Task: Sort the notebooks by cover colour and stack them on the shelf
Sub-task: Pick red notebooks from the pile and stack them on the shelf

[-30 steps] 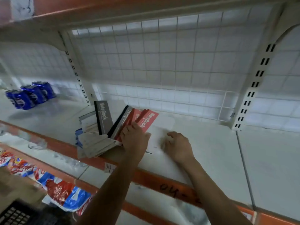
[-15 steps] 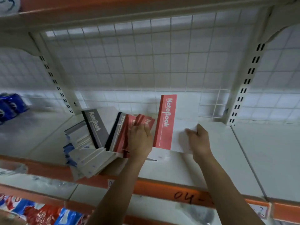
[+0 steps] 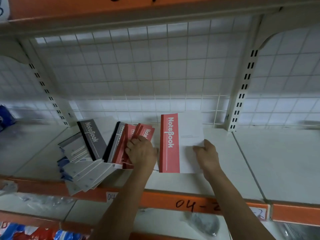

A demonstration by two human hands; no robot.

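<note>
A red-and-white notebook (image 3: 173, 142) lies flat on the white shelf (image 3: 242, 161), apart from the others. My right hand (image 3: 206, 153) rests on its white right half, fingers pressing the cover. Left of it, several red notebooks (image 3: 124, 144) lean in a fanned bunch, and my left hand (image 3: 140, 153) grips them from the front. A grey notebook (image 3: 91, 137) leans further left, on a spread pile of white and blue-edged notebooks (image 3: 83, 170) that overhangs the shelf's front edge.
The shelf has an orange front rail (image 3: 173, 201) with handwritten labels and a wire grid back (image 3: 138, 75). A slotted upright (image 3: 242, 90) stands at the right. Blue cans (image 3: 5, 116) sit far left. Snack packets (image 3: 34, 232) lie on the lower shelf.
My right hand pulled one red notebook out of the bunch, stood it up, then laid it flat to the right. My left hand stayed on the red bunch. The view moved closer.
</note>
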